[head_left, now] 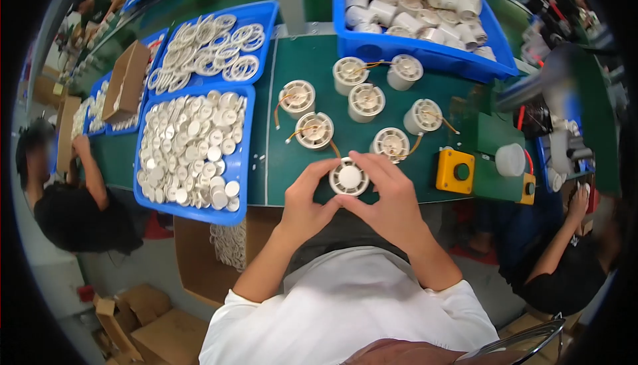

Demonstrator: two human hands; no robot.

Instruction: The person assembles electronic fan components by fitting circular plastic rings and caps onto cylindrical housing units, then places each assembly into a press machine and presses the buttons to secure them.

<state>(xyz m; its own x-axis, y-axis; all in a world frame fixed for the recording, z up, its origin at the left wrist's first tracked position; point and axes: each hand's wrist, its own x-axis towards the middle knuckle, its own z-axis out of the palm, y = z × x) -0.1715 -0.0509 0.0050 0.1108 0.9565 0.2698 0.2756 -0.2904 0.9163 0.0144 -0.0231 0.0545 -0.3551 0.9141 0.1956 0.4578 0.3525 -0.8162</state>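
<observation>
Between my two hands is a round white plastic housing with a slotted rim and a smooth white disc in its centre. My left hand grips its left side, fingers curled over the top edge and thumb below. On the opposite side my right hand holds it the same way. Just beyond my fingers stand several similar white housings, among them one with an orange-brown wire and another close to my right fingertips. Their open slotted tops face up.
Left of me, a blue tray holds white discs; a second blue tray holds white rings. A large blue bin of white cylinders stands behind. At right are a yellow button box and green fixture. Co-workers sit on both sides.
</observation>
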